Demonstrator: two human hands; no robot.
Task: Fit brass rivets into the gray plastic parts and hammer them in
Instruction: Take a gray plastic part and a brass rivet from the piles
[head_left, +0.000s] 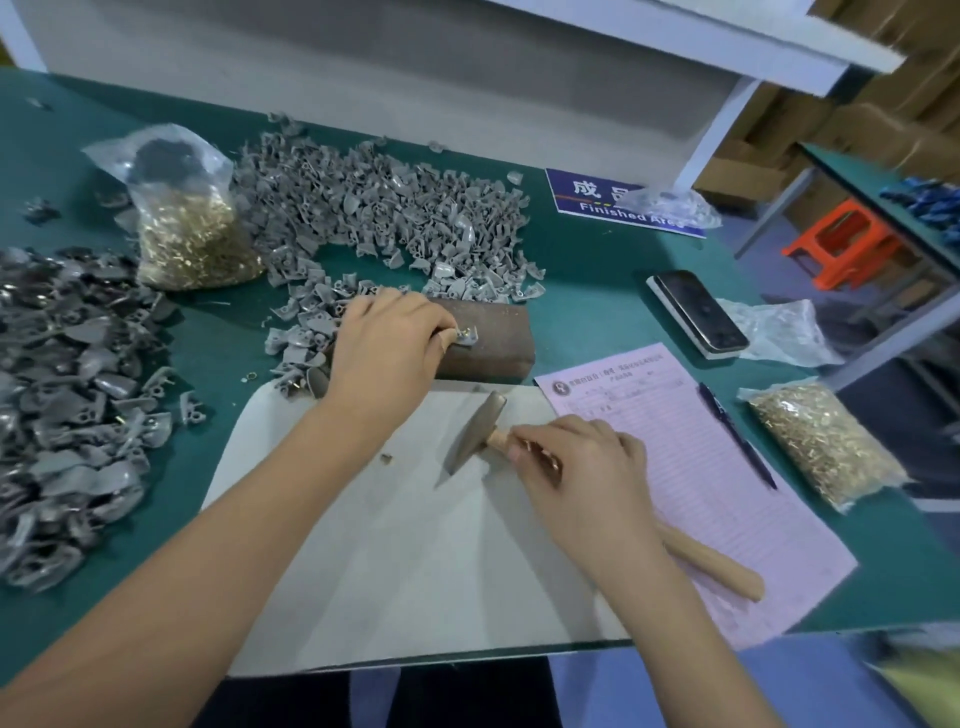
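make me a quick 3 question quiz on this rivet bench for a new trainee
1. True or false: the left hand holds a gray part on the brown block.
2. Which does the right hand grip on the hammer? A) the end of the handle B) the handle close to the head C) the metal head
3. Fill in: the pen lies on the ____ form.

Key: 1 true; 2 B; 3 pink
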